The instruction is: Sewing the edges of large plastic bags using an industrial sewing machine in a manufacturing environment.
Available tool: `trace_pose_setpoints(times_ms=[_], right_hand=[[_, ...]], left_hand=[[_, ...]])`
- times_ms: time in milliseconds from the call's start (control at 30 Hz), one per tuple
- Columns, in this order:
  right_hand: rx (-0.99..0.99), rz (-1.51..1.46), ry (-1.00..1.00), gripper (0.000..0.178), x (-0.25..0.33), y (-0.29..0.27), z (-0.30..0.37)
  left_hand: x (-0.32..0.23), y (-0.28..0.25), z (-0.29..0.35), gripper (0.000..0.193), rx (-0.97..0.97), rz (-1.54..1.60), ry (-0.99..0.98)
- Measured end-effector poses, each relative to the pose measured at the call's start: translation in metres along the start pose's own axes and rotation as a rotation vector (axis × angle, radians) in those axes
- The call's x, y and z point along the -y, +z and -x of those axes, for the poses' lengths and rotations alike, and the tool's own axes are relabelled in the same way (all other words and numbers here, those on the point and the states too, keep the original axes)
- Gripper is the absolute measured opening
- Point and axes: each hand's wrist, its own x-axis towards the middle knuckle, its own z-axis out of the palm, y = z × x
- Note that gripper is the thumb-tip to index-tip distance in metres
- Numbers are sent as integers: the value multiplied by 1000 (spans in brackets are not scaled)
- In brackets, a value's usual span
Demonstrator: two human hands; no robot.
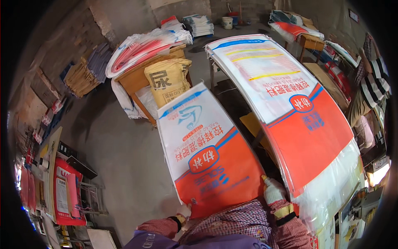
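Note:
A flat white-and-red plastic sack [207,145] with blue bands stretches out in front of me, its lower edge close to my lap. My right hand [274,191], in a pale glove with yellowish fingertips, pinches its lower right corner. At the lower left corner, my left hand [182,212] grips the sack's edge; part of this hand is blurred and hidden. Just to the right lies a tall stack of matching sacks [315,149] on a table, with clear plastic film [331,199] at its near end.
A full yellow sack [166,79] leans against a wooden table [139,79] piled with folded sacks [145,52]. More bundles [89,68] stand along the left wall. Another person [373,79] is at the far right. A side table holds a red package [64,195] at left.

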Motion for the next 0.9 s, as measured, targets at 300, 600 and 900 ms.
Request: trace_pose_setpoints(times_ms=[300, 600, 900], right_hand=[[2, 44, 77, 45, -42, 47, 29], [48, 125, 82, 36, -27, 19, 55], [34, -420, 195, 41, -12, -25, 85]], left_hand=[[-55, 49, -73, 27, 102, -282, 186], [-84, 79, -97, 26, 89, -223, 52], [-100, 23, -97, 26, 210, -909, 534]])
